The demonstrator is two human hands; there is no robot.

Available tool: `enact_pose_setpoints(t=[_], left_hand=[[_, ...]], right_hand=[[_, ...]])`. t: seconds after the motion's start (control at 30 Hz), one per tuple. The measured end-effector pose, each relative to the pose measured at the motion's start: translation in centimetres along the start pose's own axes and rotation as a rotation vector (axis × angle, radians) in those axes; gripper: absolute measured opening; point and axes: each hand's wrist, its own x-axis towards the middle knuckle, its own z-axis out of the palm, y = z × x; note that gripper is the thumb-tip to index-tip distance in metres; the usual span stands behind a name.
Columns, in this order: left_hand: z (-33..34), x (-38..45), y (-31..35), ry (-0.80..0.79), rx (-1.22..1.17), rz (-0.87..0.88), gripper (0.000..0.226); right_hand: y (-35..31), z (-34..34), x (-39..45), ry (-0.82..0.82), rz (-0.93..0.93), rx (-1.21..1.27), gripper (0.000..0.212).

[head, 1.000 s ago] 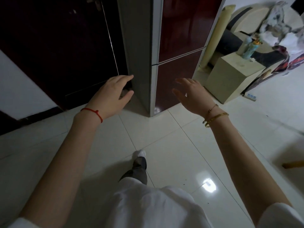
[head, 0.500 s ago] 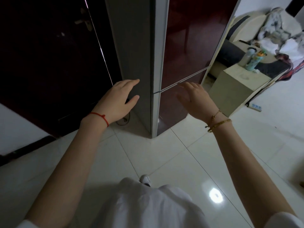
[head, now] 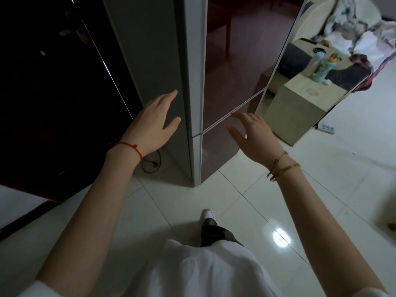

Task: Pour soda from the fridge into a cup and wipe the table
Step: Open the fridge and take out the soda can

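Left hand (head: 153,123): fingers straight and spread, thumb out, grasping nothing; raised before grey side panel of fridge (head: 154,67), near front corner. Contact with panel not determinable from this angle. Red string on wrist.

Right hand (head: 254,133): likewise released, fingers loosely extended, palm turned towards dark red lower door (head: 218,144), level with seam between upper door (head: 246,56) and lower one. Holding nothing; touching or merely close, cannot tell. Two gold bracelets on wrist.

Judged purpose of posture: both arms reaching ahead on either side of front corner, presumably to find door edge and pull. Both doors closed, flush along seam. Soda therefore unseen, presumed inside; no cup or table visible. Task judged at its very start, fetching not begun.

Surroundings: dark wooden door (head: 53,93) left of fridge; loop of cable (head: 151,163) on floor tiles at fridge base; pale cabinet (head: 300,112) right of fridge, carrying two bottles (head: 321,67); power strip (head: 326,127) on floor beside it. One foot forward on glossy white tiles, close to fridge corner.
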Motion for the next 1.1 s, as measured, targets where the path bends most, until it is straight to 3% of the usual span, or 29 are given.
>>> enact_pose_setpoints(t=[0.4,0.73,1.1], left_hand=[[1.7,10.6,0.5,0.261,-0.297,-0.092,0.069],[3.7,14.1,0.3,0.326,-0.470,-0.150,0.066],[2.8,14.5,0.0,0.384,-0.514,-0.058,0.038]], right_hand=[[2.7,-0.5,8.1,0.073,-0.036,0.143,0.047],[3.1,0.7,11.0,0.133,-0.056,0.244,0.046],[0.0,2.9,11.0,0.169,-0.052,0.317,0.053]])
